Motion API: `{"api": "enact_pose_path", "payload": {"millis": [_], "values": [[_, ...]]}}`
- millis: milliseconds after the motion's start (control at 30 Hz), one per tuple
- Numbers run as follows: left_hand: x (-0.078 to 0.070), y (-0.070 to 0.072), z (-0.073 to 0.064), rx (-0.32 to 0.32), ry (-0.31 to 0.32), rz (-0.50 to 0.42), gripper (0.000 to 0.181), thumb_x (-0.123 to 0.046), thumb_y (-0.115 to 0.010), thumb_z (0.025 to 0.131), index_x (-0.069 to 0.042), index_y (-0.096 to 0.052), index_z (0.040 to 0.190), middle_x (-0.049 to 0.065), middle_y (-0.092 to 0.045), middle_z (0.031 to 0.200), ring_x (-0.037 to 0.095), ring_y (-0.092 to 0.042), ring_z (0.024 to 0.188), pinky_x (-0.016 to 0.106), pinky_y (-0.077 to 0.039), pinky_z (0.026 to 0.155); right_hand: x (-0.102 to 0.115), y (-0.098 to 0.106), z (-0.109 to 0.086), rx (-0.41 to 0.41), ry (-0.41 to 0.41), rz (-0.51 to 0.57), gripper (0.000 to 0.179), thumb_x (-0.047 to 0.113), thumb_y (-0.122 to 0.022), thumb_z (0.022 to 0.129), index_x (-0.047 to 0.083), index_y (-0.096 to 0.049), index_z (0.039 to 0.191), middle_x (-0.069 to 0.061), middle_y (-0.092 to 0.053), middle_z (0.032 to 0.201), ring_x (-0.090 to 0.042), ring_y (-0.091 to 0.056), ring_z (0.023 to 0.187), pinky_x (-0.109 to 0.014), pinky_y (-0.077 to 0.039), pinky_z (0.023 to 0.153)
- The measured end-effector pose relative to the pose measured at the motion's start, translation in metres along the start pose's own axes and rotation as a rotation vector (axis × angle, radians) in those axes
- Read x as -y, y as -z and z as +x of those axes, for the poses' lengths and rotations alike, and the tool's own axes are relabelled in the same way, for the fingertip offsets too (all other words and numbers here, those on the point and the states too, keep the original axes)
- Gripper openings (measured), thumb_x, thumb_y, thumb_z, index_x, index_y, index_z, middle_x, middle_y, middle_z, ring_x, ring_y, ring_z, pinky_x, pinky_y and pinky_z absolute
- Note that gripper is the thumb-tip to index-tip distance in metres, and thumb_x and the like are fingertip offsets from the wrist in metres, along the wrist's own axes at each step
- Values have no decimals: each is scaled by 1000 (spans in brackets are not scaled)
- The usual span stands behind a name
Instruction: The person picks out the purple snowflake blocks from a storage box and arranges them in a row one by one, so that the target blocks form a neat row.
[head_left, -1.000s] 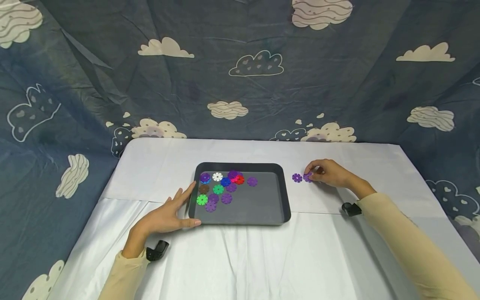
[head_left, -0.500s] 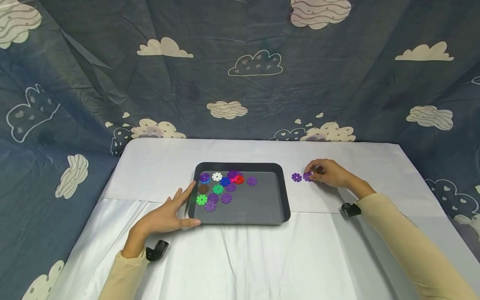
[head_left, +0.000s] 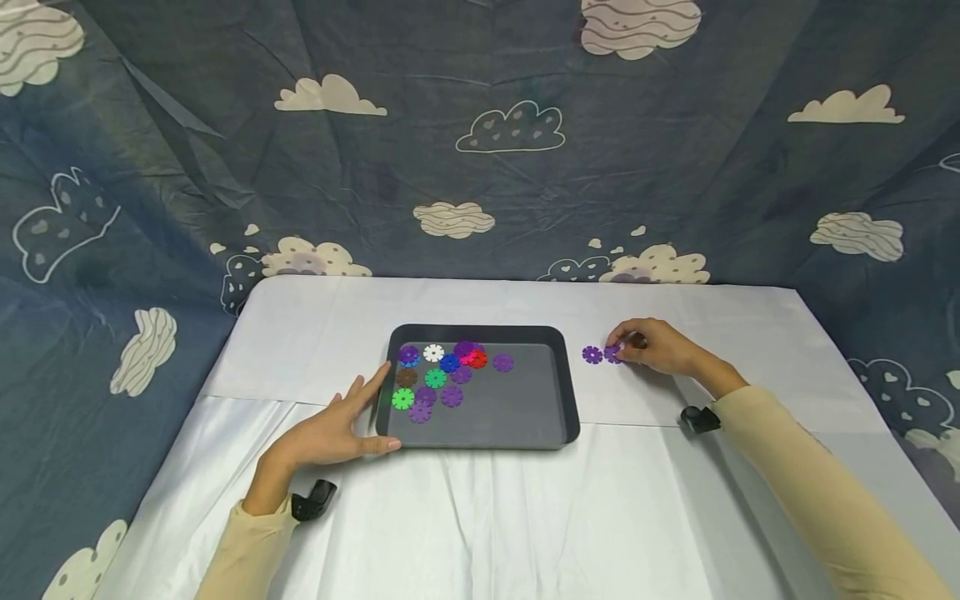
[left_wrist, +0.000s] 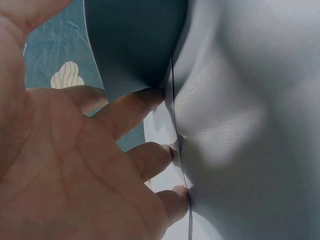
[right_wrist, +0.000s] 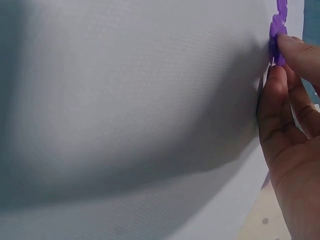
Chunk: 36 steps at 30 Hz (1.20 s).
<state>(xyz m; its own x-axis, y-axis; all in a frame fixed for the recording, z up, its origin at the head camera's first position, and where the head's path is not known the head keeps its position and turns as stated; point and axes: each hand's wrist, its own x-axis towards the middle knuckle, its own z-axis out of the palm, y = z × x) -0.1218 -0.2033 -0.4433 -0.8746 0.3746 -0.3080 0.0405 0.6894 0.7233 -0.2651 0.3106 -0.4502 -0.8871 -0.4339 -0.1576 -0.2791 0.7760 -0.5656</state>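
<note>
My left hand [head_left: 333, 429] spreads its straight fingers along the left side of a dark grey tray [head_left: 562, 392], fingertips and thumb at the rim. In the left wrist view the tray wall [left_wrist: 135, 45] meets the fingertips. To the right of the tray, thumb and fingers of my right hand [head_left: 660, 346] pinch a purple notched disc [head_left: 612, 354], partly hidden by the fingers. Just left of it is a second purple notched disc [head_left: 592, 355]. The right wrist view shows the thumb pressing on the pinched purple disc [right_wrist: 275, 42] at the cloth's level.
Inside the tray, mostly at its left, lie several notched discs: a white one [head_left: 433, 353], a brown one [head_left: 406, 377], a bright green one [head_left: 402, 398], a red one [head_left: 477, 358] and several purple. White cloth [head_left: 495, 517] covers the table. A dark cloud-print curtain [head_left: 480, 183] hangs behind.
</note>
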Motion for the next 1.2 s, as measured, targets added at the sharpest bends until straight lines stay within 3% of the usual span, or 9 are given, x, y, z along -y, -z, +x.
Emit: {"api": "enact_pose_path", "payload": {"millis": [600, 1100, 1200], "values": [[0, 1, 0, 0, 9, -4, 111, -56, -77, 82, -33, -5, 162, 30, 0, 165, 58, 2, 148, 75, -5, 115, -3, -3, 1, -9, 7, -6, 20, -1, -65, 92, 7, -70, 109, -11, -70, 107, -22, -60, 91, -33, -52, 83], [1, 0, 0, -3, 10, 5, 111, -56, -77, 81, -33, -5, 163, 29, -1, 165, 57, 2, 148, 74, -5, 115, -3, 2, 0, 15, -18, 11, 21, 0, -65, 93, 6, -69, 112, -14, -69, 112, -24, -62, 93, -27, -55, 71], [1, 0, 0, -3, 9, 10, 111, -56, -77, 81, -33, -4, 162, 31, 0, 164, 59, 1, 147, 75, -6, 115, -1, 4, 0, 13, -7, 10, 20, 0, -65, 93, 6, -70, 111, -13, -69, 111, -24, -64, 95, -27, -55, 75]]}}
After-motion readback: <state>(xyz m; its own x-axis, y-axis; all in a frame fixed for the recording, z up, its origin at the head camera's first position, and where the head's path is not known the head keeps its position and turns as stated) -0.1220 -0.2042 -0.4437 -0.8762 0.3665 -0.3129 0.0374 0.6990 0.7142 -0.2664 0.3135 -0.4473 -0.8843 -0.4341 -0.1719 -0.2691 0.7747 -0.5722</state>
